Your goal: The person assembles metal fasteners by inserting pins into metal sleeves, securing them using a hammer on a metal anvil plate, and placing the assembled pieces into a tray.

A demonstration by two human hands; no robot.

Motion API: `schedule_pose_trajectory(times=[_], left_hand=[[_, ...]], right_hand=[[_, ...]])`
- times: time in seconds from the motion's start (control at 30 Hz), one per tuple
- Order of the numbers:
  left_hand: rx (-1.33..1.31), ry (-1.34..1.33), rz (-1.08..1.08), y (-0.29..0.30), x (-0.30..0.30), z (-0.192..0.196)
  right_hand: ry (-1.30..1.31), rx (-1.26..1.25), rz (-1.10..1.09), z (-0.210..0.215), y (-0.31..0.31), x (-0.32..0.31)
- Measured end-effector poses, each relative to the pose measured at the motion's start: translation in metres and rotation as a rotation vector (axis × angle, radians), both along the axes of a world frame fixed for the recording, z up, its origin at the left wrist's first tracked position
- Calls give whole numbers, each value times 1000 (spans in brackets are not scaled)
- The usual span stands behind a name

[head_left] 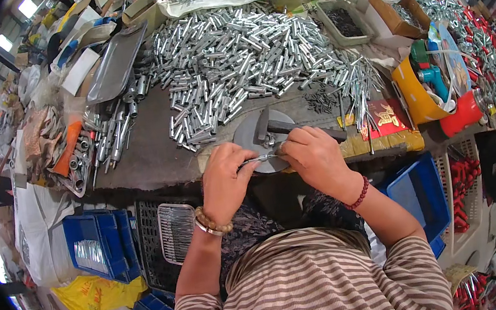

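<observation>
- I see the dark workbench tabletop [157, 146] running across the view, its front edge just ahead of the person's lap.
- A heap of shiny metal sleeves [235, 54] covers the tabletop's middle, toward the back edge.
- Near the front edge, I have a round metal plate [246, 132], probably heavy and steady.
- The left hand [225, 173] pinches narrowly, thumb against fingers, on one end of the small metal fitting; the right hand [315, 160] pinches its other end.
- A hammer [278, 127] lies on the plate, its handle pointing right.
- The small metal fitting [264, 158] sits between both hands, above the plate's near rim. I judge it light, stiff, smooth enough to slip and hardly fragile; I'd take its ends by fingertip.
</observation>
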State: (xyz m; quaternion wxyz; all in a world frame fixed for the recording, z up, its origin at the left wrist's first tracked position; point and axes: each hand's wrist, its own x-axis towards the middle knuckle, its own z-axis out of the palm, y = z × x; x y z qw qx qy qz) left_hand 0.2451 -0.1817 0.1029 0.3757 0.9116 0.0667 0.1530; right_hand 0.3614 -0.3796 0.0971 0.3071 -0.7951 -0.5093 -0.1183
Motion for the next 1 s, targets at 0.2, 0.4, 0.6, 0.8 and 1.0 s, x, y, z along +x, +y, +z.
schedule_pose_trajectory(times=[0.2,0.4,0.6,0.8,1.0], left_hand=[[-22,-47,19,-1,-2,-6],[-49,-96,14,-2,-1,-11],[-36,-115,7,-3,1,-15],[-56,-111,36,-5,-5,-11],[-72,-110,38,-7,-2,-12]], right_hand=[[0,-21,26,1,1,0],[-12,-29,47,-1,3,2],[-40,9,62,-11,6,0],[9,74,-235,5,-21,21],[-55,-42,-410,7,-50,62]])
